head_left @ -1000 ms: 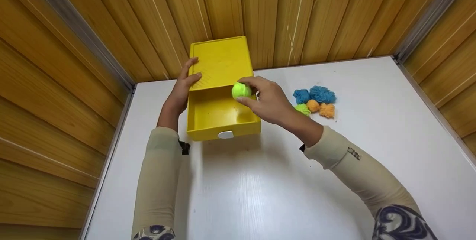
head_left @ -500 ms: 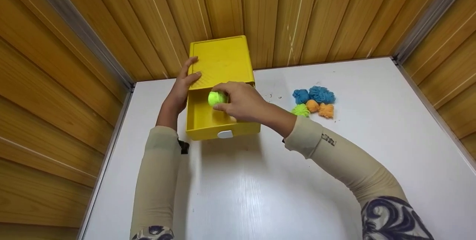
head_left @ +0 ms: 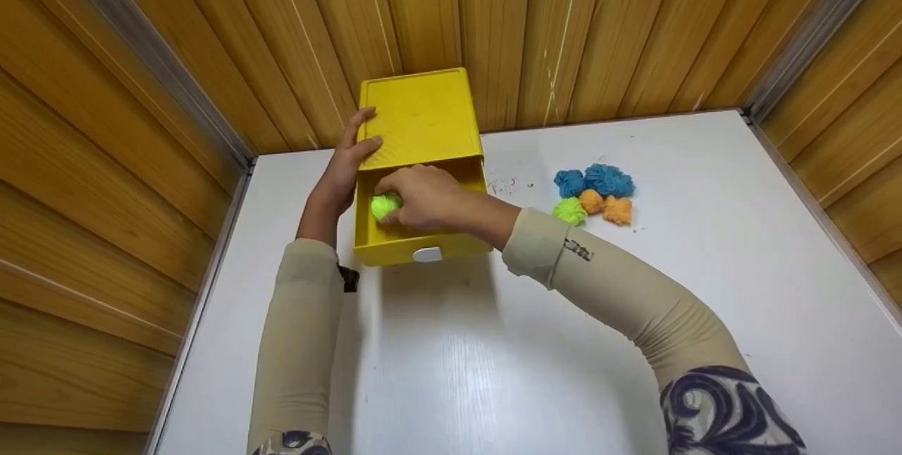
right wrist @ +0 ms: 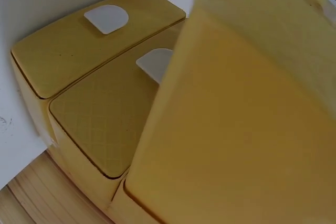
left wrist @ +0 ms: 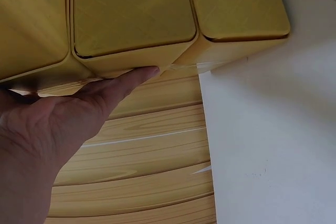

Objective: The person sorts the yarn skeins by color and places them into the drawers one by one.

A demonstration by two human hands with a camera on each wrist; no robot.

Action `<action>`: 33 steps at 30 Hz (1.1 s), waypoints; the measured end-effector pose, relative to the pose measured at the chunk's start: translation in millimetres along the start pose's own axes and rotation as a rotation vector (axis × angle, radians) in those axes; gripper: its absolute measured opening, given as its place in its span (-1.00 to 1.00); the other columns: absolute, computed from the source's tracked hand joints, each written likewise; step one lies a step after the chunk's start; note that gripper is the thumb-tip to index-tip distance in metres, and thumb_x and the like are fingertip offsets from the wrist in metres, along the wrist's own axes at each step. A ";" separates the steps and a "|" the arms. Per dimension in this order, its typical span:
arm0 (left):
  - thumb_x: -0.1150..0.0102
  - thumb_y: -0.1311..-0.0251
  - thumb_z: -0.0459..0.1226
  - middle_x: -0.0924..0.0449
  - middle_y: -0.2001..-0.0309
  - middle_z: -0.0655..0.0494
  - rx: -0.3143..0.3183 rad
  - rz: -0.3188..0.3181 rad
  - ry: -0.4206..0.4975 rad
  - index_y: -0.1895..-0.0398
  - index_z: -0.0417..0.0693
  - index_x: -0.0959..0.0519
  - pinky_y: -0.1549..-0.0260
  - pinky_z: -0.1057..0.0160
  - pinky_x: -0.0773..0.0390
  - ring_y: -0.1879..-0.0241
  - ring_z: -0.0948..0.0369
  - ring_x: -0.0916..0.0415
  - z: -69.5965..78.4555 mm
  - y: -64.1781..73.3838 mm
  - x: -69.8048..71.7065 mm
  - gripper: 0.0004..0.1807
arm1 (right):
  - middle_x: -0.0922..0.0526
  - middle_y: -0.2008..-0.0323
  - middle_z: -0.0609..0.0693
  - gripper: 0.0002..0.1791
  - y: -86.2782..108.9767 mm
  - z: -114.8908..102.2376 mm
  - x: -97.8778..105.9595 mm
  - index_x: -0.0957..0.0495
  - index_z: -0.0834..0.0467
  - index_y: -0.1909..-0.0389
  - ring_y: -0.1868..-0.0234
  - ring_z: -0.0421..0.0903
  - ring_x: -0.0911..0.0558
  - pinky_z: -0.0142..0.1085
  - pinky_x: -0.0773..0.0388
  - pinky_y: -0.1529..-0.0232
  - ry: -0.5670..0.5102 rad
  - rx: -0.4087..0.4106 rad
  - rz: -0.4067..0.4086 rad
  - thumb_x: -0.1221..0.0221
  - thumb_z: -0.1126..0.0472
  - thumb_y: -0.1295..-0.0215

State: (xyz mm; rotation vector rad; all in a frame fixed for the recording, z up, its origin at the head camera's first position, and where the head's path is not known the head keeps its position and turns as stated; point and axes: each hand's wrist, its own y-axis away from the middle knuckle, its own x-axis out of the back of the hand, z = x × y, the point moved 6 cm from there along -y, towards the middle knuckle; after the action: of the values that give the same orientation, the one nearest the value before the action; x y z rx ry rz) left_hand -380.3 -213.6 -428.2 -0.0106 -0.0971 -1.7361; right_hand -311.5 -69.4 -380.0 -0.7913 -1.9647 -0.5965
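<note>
A yellow stacked drawer unit stands on the white table against the wall, its top drawer pulled out toward me. My right hand reaches into that drawer and pinches a neon-green ball, apparently of yarn, near the drawer's left side. Part of the ball is hidden by the fingers. With fairly straight fingers, my left hand rests against the unit's left side, the tips over its top edge. In the left wrist view the hand lies along the drawer unit. The right wrist view shows the drawer fronts, without the hand.
To the right on the table sits a cluster of soft balls: blue ones, orange ones and a green one. Wood-patterned walls close off the back and sides. White tabs mark the lower drawers.
The right hand has moved left and down into the open drawer, carrying the green ball. The left hand and drawer unit have stayed in place.
</note>
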 end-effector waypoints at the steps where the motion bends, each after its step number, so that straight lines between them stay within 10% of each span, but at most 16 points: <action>1: 0.07 -0.55 -0.07 0.11 -0.71 0.12 -0.001 0.000 0.004 -0.63 0.57 -0.05 -0.60 -0.07 -0.32 -0.51 0.04 -0.30 0.1 0.0 0.1 -0.34 | -0.79 -0.10 -0.12 -0.50 -1.0 -1.5 -0.8 -0.67 -0.01 -0.30 -0.05 -0.02 -0.66 -0.07 -0.55 -0.17 0.010 0.006 -0.008 -0.38 -0.06 -0.39; 33: 0.03 -0.54 -0.07 0.22 -0.76 0.10 -0.009 0.007 -0.008 -0.65 0.51 -0.07 -0.67 -0.12 -0.14 -0.66 0.03 -0.08 0.4 -1.0 1.3 -0.32 | -0.69 -0.33 -0.02 -0.38 24.1 14.2 25.2 -0.53 0.00 -0.47 -0.35 -0.01 -0.64 -0.01 -0.54 -0.43 -0.046 0.003 -0.020 -0.31 -0.11 -0.48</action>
State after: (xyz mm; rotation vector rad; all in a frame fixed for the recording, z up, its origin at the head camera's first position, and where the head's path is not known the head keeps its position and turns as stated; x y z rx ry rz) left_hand -381.5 -214.8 -427.8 -0.0248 -0.0950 -1.7296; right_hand -311.6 -36.2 -362.4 -0.7903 -2.0170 -0.5921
